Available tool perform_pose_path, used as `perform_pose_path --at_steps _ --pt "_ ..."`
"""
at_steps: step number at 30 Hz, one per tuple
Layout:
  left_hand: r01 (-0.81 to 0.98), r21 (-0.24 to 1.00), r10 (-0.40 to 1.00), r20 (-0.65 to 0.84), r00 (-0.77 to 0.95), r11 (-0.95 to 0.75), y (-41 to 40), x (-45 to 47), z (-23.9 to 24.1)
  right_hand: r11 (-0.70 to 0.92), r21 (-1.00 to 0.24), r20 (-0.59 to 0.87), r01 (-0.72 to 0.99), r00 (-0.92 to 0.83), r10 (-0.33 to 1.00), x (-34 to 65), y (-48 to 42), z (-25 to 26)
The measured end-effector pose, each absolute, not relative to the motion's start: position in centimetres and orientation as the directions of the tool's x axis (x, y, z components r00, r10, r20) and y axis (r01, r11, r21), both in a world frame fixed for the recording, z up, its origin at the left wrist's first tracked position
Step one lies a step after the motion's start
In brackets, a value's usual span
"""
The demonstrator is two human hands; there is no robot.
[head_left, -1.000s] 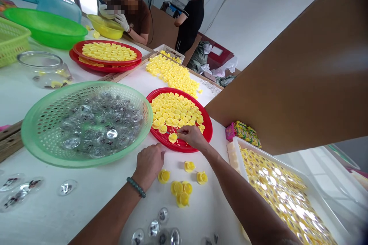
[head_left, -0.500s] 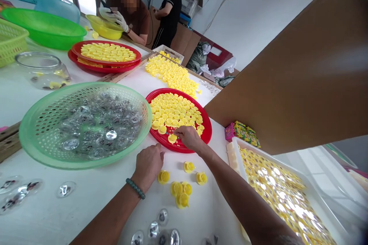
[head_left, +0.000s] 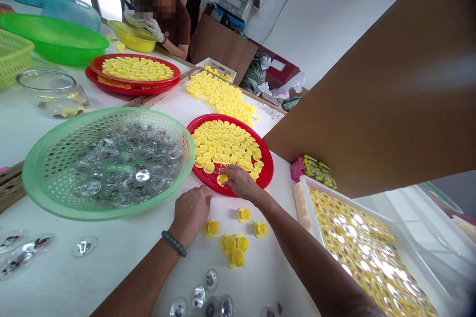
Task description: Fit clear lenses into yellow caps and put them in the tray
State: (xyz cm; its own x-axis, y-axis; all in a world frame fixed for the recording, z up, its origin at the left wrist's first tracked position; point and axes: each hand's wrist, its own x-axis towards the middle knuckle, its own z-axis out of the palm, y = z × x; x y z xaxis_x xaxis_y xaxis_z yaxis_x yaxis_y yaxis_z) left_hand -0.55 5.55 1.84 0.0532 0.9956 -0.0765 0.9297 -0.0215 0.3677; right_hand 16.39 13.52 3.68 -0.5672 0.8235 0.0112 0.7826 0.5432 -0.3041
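Observation:
My right hand (head_left: 241,182) reaches over the front of a red plate (head_left: 268,168), its fingertips pinched on a small yellow hat-shaped piece (head_left: 222,180). Many similar yellow pieces (head_left: 226,141) cover the rest of that plate. Just in front of the plate's left part, my left hand (head_left: 191,210) is closed above the white table; whatever its fingers hold is hidden. Beside it stands a pale green colander (head_left: 48,168) filled with clear, shiny domed pieces (head_left: 143,175). Several loose yellow pieces (head_left: 236,258) sit on the table between my forearms.
Clear domed pieces (head_left: 199,297) lie near the front edge. To the right are a white tray (head_left: 310,203) of assembled yellow pieces and a large cardboard flap (head_left: 375,89). Stacked red plates (head_left: 173,84), a clear bowl (head_left: 52,101) and a person (head_left: 182,25) with gloved hands are farther back.
My right fingertips have moved onto the yellow hat-shaped piece at the plate's front. My left hand stays almost still. The standing person in the background has shifted left behind the gloved person.

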Motion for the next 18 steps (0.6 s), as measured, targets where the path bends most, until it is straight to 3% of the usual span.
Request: perform_pose_path --at_steps 11,18 --pt "0.940 0.338 0.993 -0.093 0.068 -0.033 5.6 -0.5 1.8 0.553 -0.369 0.220 0.747 -0.508 0.833 16.6 9.7 7.1" --pt "0.942 0.332 0.994 -0.081 0.077 -0.046 5.4 -0.7 1.8 0.465 -0.349 0.090 0.814 -0.465 0.881 16.9 4.6 5.6"
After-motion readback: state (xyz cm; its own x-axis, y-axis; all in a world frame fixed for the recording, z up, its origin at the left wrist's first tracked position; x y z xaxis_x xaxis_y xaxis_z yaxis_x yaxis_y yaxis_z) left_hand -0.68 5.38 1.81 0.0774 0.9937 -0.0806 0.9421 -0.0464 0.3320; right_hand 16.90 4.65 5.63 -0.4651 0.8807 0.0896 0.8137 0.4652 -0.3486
